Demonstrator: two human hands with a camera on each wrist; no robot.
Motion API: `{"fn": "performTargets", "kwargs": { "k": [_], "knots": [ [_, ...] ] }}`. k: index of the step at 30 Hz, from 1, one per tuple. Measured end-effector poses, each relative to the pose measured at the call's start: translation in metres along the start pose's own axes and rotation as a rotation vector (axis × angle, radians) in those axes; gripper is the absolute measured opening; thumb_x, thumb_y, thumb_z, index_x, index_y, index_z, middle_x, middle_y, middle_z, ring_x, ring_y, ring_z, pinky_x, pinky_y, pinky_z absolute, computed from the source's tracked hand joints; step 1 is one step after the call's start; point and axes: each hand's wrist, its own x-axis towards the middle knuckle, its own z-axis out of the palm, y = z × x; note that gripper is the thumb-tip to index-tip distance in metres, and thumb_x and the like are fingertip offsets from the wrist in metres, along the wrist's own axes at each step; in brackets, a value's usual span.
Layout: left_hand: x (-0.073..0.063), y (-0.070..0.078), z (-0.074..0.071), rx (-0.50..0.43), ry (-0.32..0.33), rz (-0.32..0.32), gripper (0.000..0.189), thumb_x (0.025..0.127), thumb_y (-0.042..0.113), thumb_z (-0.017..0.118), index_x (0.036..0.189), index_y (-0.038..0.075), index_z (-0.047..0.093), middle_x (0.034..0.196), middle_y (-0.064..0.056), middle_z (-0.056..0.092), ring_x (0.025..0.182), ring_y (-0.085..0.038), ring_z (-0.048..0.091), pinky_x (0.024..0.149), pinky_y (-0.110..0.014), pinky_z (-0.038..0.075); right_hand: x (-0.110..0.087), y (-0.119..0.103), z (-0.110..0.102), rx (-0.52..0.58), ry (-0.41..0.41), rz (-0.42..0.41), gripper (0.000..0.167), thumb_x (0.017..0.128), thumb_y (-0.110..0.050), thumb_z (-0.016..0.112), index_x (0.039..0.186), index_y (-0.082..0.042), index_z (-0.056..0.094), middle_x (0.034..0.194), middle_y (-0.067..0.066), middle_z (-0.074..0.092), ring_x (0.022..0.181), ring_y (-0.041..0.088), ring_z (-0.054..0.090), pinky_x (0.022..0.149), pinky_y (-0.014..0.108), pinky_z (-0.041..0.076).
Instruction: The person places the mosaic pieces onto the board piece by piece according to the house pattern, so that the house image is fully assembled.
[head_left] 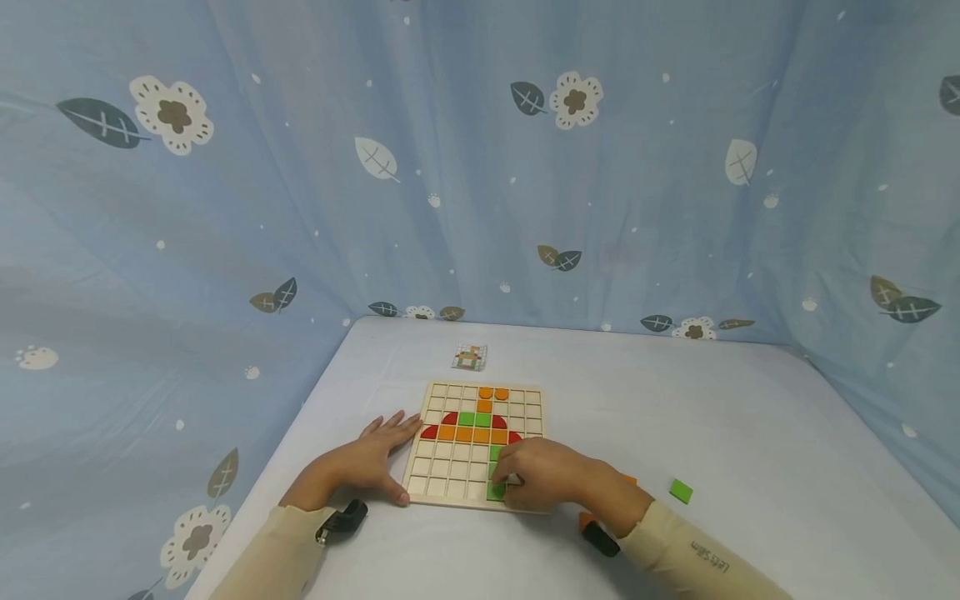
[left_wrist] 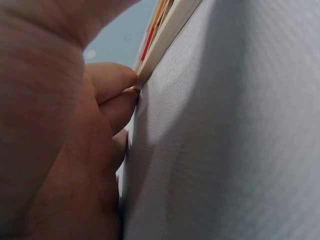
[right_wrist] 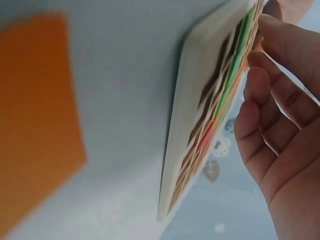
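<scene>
A wooden grid board (head_left: 448, 487) lies on the white table with red, orange and green pieces set in its cells. My left hand (head_left: 367, 460) is spread beside the board, its fingertips and thumb at the left edge. Over the lower right of the board, my right hand (head_left: 546, 473) bends its fingers down to a column of green squares (head_left: 496, 492). In the right wrist view, the thumb (right_wrist: 290, 42) and index finger come close together right at the board's surface. Whether they pinch a piece I cannot tell.
Behind the board lies a small pattern card (head_left: 469, 357). A loose green square (head_left: 681, 491) is to the right of my right forearm. Orange pieces (head_left: 587, 522) lie partly hidden around that wrist. A blue patterned curtain (head_left: 465, 167) hangs behind the table.
</scene>
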Motion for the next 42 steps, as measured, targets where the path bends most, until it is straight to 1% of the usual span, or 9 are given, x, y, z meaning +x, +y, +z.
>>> {"fn": "performTargets", "kwargs": {
  "k": [4, 9, 15, 20, 25, 29, 37, 39, 42],
  "knots": [
    [0.000, 0.000, 0.000, -0.002, 0.002, -0.011, 0.126, 0.052, 0.054, 0.089, 0.155, 0.016, 0.028, 0.160, 0.004, 0.022, 0.148, -0.021, 0.004, 0.117, -0.049, -0.001, -0.007, 0.004, -0.005, 0.013, -0.013, 0.059, 0.020, 0.083, -0.018, 0.076, 0.101, -0.024, 0.076, 0.089, -0.021, 0.061, 0.076, -0.001, 0.054, 0.072, 0.017, 0.049],
    [0.001, 0.000, 0.001, -0.004, 0.007, -0.017, 0.125, 0.052, 0.054, 0.090, 0.155, 0.017, 0.029, 0.159, 0.005, 0.022, 0.148, -0.021, 0.004, 0.117, -0.049, -0.001, -0.019, 0.012, -0.010, -0.003, -0.018, 0.062, 0.017, 0.083, -0.017, 0.077, 0.100, -0.021, 0.076, 0.091, -0.019, 0.063, 0.080, -0.001, 0.057, 0.075, 0.020, 0.051],
    [0.000, 0.000, 0.000, 0.002, 0.006, -0.003, 0.126, 0.052, 0.055, 0.089, 0.155, 0.015, 0.028, 0.160, 0.003, 0.022, 0.148, -0.022, 0.004, 0.117, -0.049, -0.001, -0.036, 0.023, -0.015, -0.052, -0.011, 0.070, 0.016, 0.083, -0.019, 0.078, 0.098, -0.019, 0.076, 0.092, -0.017, 0.064, 0.081, 0.000, 0.059, 0.077, 0.022, 0.052],
    [-0.001, 0.000, -0.002, -0.007, 0.005, 0.027, 0.125, 0.054, 0.055, 0.088, 0.154, 0.011, 0.028, 0.160, 0.000, 0.022, 0.148, -0.026, 0.005, 0.116, -0.052, -0.001, -0.047, 0.030, -0.020, -0.072, -0.023, 0.112, 0.017, 0.082, -0.016, 0.078, 0.099, -0.019, 0.076, 0.093, -0.018, 0.064, 0.084, 0.002, 0.060, 0.077, 0.025, 0.053],
    [-0.001, 0.000, -0.002, 0.000, -0.001, 0.038, 0.124, 0.055, 0.055, 0.088, 0.154, 0.010, 0.028, 0.160, -0.001, 0.022, 0.148, -0.027, 0.005, 0.116, -0.052, 0.000, -0.060, 0.036, -0.022, -0.068, -0.032, 0.162, 0.018, 0.080, -0.015, 0.078, 0.098, -0.020, 0.077, 0.091, -0.018, 0.064, 0.082, 0.002, 0.059, 0.075, 0.025, 0.054],
    [0.000, 0.000, -0.002, -0.005, -0.004, 0.033, 0.125, 0.055, 0.055, 0.088, 0.154, 0.011, 0.028, 0.160, -0.001, 0.022, 0.148, -0.027, 0.005, 0.116, -0.052, 0.000, -0.072, 0.042, -0.023, -0.062, -0.027, 0.171, 0.017, 0.080, -0.015, 0.078, 0.097, -0.018, 0.076, 0.090, -0.017, 0.064, 0.082, 0.002, 0.059, 0.074, 0.026, 0.054],
    [0.001, -0.006, 0.000, -0.008, 0.008, 0.046, 0.125, 0.054, 0.057, 0.088, 0.154, 0.009, 0.029, 0.160, -0.002, 0.023, 0.148, -0.028, 0.005, 0.116, -0.053, 0.000, -0.093, 0.056, -0.024, -0.050, 0.022, 0.174, 0.018, 0.078, -0.018, 0.080, 0.096, -0.016, 0.076, 0.088, -0.017, 0.063, 0.077, 0.002, 0.058, 0.068, 0.026, 0.052],
    [0.001, -0.006, 0.001, -0.014, 0.009, 0.044, 0.126, 0.053, 0.058, 0.088, 0.154, 0.010, 0.029, 0.160, -0.001, 0.023, 0.148, -0.027, 0.005, 0.116, -0.052, 0.000, -0.100, 0.059, -0.024, -0.033, 0.028, 0.172, 0.021, 0.077, -0.018, 0.081, 0.098, -0.015, 0.076, 0.090, -0.016, 0.064, 0.076, 0.001, 0.058, 0.066, 0.025, 0.052],
    [0.001, -0.007, 0.002, -0.013, 0.009, 0.046, 0.126, 0.053, 0.060, 0.087, 0.154, 0.011, 0.029, 0.160, 0.000, 0.022, 0.148, -0.026, 0.005, 0.116, -0.052, 0.000, -0.107, 0.061, -0.024, 0.017, 0.016, 0.194, 0.025, 0.075, -0.016, 0.082, 0.100, -0.014, 0.076, 0.092, -0.016, 0.063, 0.072, -0.001, 0.056, 0.063, 0.023, 0.051]
  ]
}}
